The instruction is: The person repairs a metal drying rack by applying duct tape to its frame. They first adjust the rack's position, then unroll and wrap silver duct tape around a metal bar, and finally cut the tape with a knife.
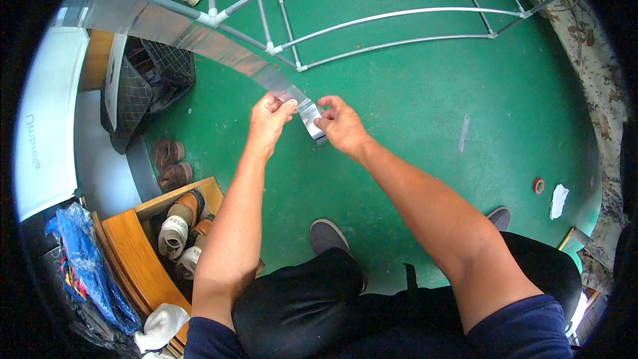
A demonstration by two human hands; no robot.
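A long, shiny strip of silvery, partly see-through tape [222,50] runs from the upper left down to my hands, crossing in front of a metal pipe frame. My left hand [268,119] is closed, pinching the tape's edge between thumb and fingers. Just to its right, my right hand [342,127] grips the tape close to its lower end, with the thumb on its face. That lower end bends and hangs between the two hands; whether a roll sits there I cannot tell.
The pipe frame [372,24] with white joints stands on the green floor [399,159]. At left are a dark quilted bag [169,73], brown shoes [174,163], a wooden shoe box [212,193] and a blue plastic-wrapped bundle [96,266]. A red tape roll [538,186] and white paper [559,201] lie right.
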